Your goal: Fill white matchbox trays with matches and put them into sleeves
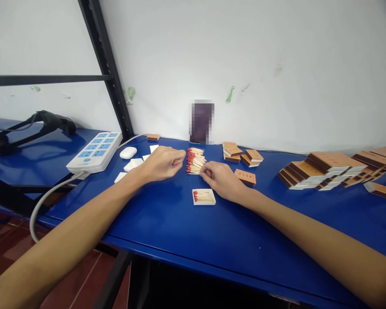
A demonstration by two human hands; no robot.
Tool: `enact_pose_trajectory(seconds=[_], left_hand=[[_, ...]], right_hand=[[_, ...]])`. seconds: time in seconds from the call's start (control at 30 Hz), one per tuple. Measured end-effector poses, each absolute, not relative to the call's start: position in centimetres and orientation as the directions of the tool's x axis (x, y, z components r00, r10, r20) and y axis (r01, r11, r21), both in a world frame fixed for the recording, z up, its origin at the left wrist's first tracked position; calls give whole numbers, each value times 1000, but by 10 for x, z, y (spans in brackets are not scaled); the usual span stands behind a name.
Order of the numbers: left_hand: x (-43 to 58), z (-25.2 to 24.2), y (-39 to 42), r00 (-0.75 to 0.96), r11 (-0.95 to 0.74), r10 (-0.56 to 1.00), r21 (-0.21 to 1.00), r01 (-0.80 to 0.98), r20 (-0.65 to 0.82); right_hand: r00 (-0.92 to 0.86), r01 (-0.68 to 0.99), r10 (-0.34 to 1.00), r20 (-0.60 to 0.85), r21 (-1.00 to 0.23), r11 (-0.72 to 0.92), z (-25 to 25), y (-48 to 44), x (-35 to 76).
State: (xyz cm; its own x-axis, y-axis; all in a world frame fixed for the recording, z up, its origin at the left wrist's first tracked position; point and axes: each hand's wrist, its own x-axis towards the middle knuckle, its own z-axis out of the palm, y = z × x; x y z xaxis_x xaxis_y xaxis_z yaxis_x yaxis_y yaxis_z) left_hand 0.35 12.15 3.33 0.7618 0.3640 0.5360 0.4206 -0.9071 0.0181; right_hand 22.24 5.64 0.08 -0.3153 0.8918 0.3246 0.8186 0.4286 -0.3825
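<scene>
A pile of red-tipped matches point(195, 160) lies on the blue table point(167, 223) near the wall. My left hand point(162, 163) rests just left of the pile, fingers curled, its thumb and forefinger pinched at the pile's edge. My right hand point(221, 179) lies just right of the pile, fingers closed on the ends of some matches. In front of the hands sits an open white matchbox tray point(203, 196) with matches in it. A brown matchbox sleeve point(245, 177) lies beside my right hand.
Several brown matchboxes point(241, 154) are stacked behind my right hand, and long rows of them point(334, 169) fill the right side. White empty trays point(133, 164), a white mouse point(128, 152) and a power strip point(94, 151) lie to the left. A black shelf post point(107, 64) rises at the back left.
</scene>
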Motion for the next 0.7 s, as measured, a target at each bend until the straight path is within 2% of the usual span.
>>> enact_pose_trajectory(seconds=[0.07,0.13,0.27,0.33,0.4,0.47,0.57,0.7], left_hand=[[3,34,124,753,-907,350,-1,422,557],[5,34,125,710,-907,349,32,419,611],[10,33,121,546,-877,458,253,409,701],[12,32,117,533,-854,515,353,381,672],[12,30,114,571,-846,534,398,356,624],[12,29,114,643,-859,511,370,355,570],[11,28,115,762,-891,454,239,386,461],[10,29,117,819,-896,439,114,429,370]], right_hand=[[-319,810,881,349,-382,445,-2,58,223],[-321,798,873,366,-391,457,-4,59,224],[-316,775,887,336,-448,446,-4,59,224],[-311,764,899,309,-482,430,-3,58,224],[-307,755,905,296,-504,420,-2,56,224],[-298,749,907,296,-516,415,-1,55,225],[-285,736,909,303,-538,410,0,54,225],[-260,713,909,327,-570,409,0,54,224]])
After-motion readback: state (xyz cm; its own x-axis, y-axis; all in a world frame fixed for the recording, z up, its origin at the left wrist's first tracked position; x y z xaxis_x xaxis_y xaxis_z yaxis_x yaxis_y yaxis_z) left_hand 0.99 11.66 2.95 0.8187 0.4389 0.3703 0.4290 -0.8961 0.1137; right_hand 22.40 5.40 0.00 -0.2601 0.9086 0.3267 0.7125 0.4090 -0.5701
